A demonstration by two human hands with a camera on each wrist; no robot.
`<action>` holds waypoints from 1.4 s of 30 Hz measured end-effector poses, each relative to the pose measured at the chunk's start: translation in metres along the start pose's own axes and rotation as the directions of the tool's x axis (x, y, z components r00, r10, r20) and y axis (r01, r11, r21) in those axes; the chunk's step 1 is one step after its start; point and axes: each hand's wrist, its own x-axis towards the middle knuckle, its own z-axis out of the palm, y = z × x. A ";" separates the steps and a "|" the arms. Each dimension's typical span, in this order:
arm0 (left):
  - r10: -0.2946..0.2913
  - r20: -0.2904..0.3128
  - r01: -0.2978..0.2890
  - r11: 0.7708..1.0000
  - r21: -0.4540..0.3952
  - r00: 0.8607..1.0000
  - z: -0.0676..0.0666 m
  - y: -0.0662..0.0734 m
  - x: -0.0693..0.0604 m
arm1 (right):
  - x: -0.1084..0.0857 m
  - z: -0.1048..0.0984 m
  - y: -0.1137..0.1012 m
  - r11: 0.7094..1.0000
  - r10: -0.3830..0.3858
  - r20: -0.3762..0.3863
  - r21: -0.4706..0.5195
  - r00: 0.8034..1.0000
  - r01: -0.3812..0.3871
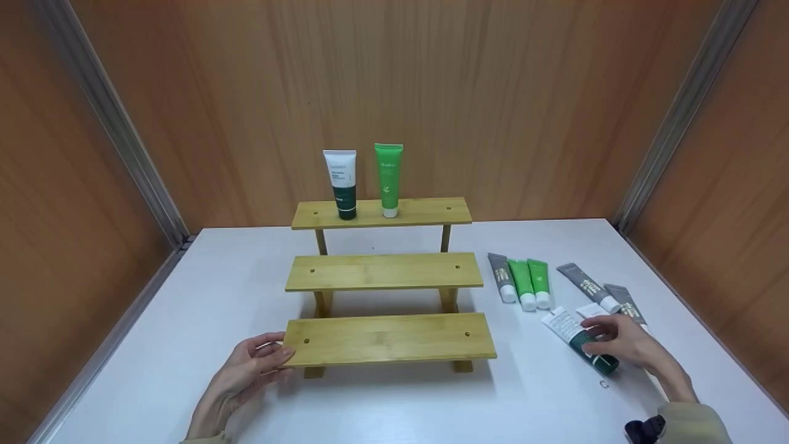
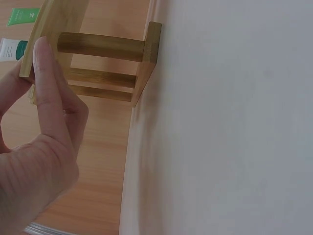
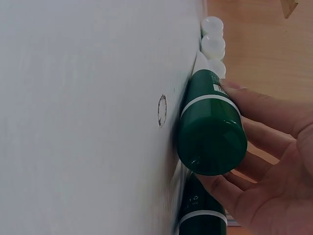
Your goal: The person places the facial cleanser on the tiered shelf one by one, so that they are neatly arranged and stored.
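My left hand [image 1: 249, 370] pinches the left end of the lowest shelf [image 1: 388, 339] of a three-tier wooden stand; its thumb and fingers show on the board [image 2: 41, 49] in the left wrist view. At the right, my right hand [image 1: 629, 342] has its thumb and fingers round a white tube with a dark green cap [image 1: 582, 340], which lies on the table. The right wrist view shows that green cap [image 3: 212, 132] against the fingers, with a second dark green cap [image 3: 203, 215] beside it.
On the top shelf [image 1: 425, 213] stand a white-and-green tube [image 1: 343, 182] and a green tube [image 1: 389, 179]. Right of the stand lie a grey tube [image 1: 502, 277] and two green tubes [image 1: 521, 283]. Farther right are two more grey tubes [image 1: 588, 285]. Wooden walls [image 1: 394, 92] enclose the white table [image 1: 234, 277].
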 end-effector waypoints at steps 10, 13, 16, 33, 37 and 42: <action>-0.009 0.005 0.009 1.000 -0.017 1.000 0.001 0.001 0.000 | 0.000 0.001 0.000 1.000 0.008 0.004 0.005 1.000 -0.008; -0.011 0.003 0.011 1.000 -0.014 1.000 0.001 0.001 0.000 | -0.001 0.002 0.000 1.000 0.013 0.005 0.019 1.000 -0.013; -0.010 0.003 0.010 1.000 -0.011 1.000 0.001 0.001 -0.001 | -0.001 0.002 0.000 0.999 0.023 0.005 0.027 1.000 -0.023; 0.002 0.001 -0.002 1.000 0.002 1.000 0.002 0.001 -0.002 | -0.003 0.000 -0.003 0.997 0.040 -0.029 0.061 0.999 -0.038; 0.000 0.002 0.000 1.000 0.010 1.000 0.001 0.002 -0.002 | -0.003 -0.001 -0.006 0.995 0.061 -0.036 0.083 0.997 -0.058; -0.007 0.000 0.007 1.000 0.003 1.000 0.001 0.002 -0.001 | -0.004 -0.002 -0.010 0.991 0.066 -0.040 0.115 0.997 -0.061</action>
